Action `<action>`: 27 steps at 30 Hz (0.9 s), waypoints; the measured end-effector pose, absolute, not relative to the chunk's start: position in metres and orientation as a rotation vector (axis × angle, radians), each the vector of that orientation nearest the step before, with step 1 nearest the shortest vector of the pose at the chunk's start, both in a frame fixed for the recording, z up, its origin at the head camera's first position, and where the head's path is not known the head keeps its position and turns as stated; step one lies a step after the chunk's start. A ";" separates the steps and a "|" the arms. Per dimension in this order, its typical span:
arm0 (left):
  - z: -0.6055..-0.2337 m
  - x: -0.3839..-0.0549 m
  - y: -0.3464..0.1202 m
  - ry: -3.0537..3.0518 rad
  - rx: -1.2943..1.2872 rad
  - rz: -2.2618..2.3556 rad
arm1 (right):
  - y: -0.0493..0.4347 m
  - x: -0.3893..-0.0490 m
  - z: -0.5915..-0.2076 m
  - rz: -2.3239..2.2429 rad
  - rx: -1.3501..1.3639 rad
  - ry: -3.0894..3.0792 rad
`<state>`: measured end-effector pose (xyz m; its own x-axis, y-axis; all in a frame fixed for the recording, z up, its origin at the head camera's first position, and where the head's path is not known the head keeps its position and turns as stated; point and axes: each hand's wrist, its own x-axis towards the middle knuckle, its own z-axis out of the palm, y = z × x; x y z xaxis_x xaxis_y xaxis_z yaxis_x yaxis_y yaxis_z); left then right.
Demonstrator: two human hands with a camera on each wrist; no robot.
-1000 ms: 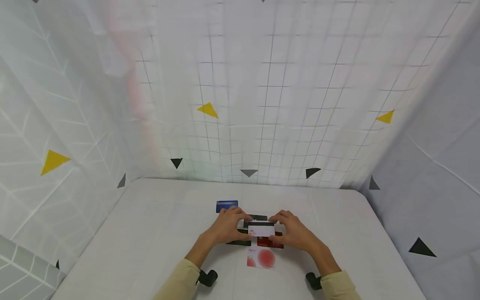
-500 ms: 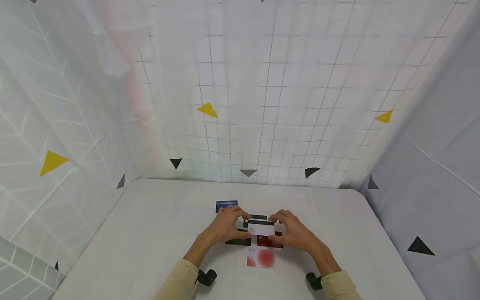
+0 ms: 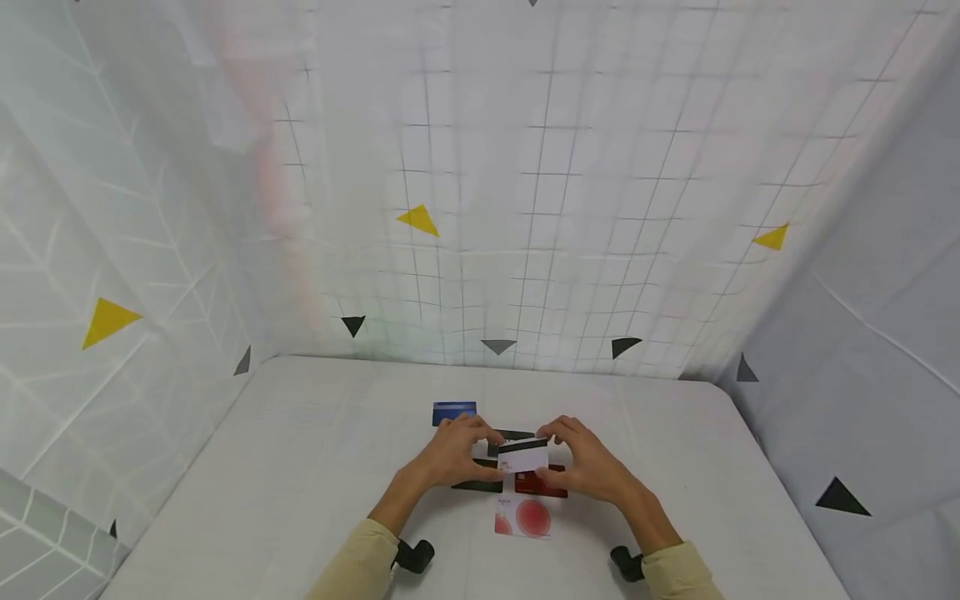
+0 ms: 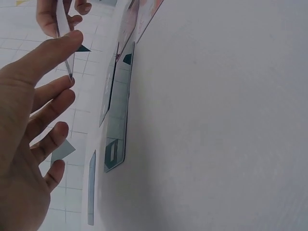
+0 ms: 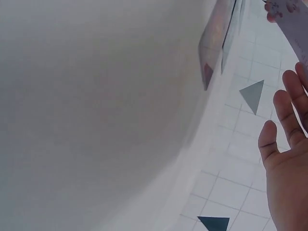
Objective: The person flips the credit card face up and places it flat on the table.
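Card, white with a black magnetic stripe [image 3: 522, 461], one item: held above the white tabletop [image 3: 322, 467], about midway between its left and right edges, stripe along the side toward the far edge and slightly tilted. Left hand [image 3: 450, 454]: thumb and fingertip pinch the card's left end, remaining fingers loosely bent and spread, as the left wrist view shows. Right hand [image 3: 592, 468]: thumb and fingertip pinch the right end in the head view; the right wrist view cuts off the thumb but shows the other fingers slightly bent and apart. Head view alone gives the stripe; left wrist view gives the card nearly edge-on, clear of the surface; right wrist view gives purplish printed figures on it. Beneath and around, lying on the surface: blue card [image 3: 453, 408], nearest the far edge; charcoal card [image 3: 516, 434], partly covered from sight; dark green card [image 3: 480, 486], beside the left thumb; red card [image 3: 546, 487], by the right thumb; white card with pink-red circles [image 3: 522, 527], farthest from the far edge. Left wrist view adds glossy reflections on the flat cards.
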<state>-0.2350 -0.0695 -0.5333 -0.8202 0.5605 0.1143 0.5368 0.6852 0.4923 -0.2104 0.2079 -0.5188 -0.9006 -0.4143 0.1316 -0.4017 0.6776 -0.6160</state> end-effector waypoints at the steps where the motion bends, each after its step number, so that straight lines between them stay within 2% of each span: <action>1: -0.533 -0.235 -0.069 2.839 0.933 0.803 | 0.208 -0.210 -0.518 -1.058 -0.702 2.855; 13: -0.535 -0.235 -0.063 2.847 1.016 0.727 | 0.202 -0.209 -0.512 -1.145 -0.847 2.808; 27: -0.535 -0.233 -0.060 2.844 1.019 0.710 | 0.200 -0.209 -0.514 -1.169 -0.835 2.804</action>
